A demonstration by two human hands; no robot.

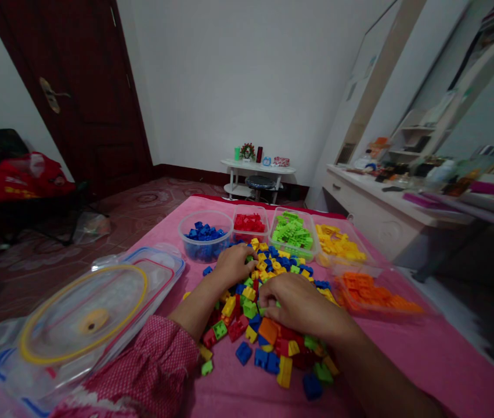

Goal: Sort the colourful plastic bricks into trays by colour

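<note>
A pile of mixed toy building bricks (251,293) in blue, yellow, green, red and orange is spread over a pink cloth. At its far left side my left hand (234,265) reaches in with curled fingers; a bit of green shows by the fingertips, but what they grip is hard to make out. My right hand (292,299) is closed over the middle of the pile, thumb and fingers pinched around a green brick (262,311) that is mostly covered.
Behind the pile stand clear containers of blue (205,241), red (250,223), green (292,232) and yellow bricks (339,244). A box of orange bricks (375,293) is at right. Stacked clear lids (85,316) lie left on the pink-covered table (220,389).
</note>
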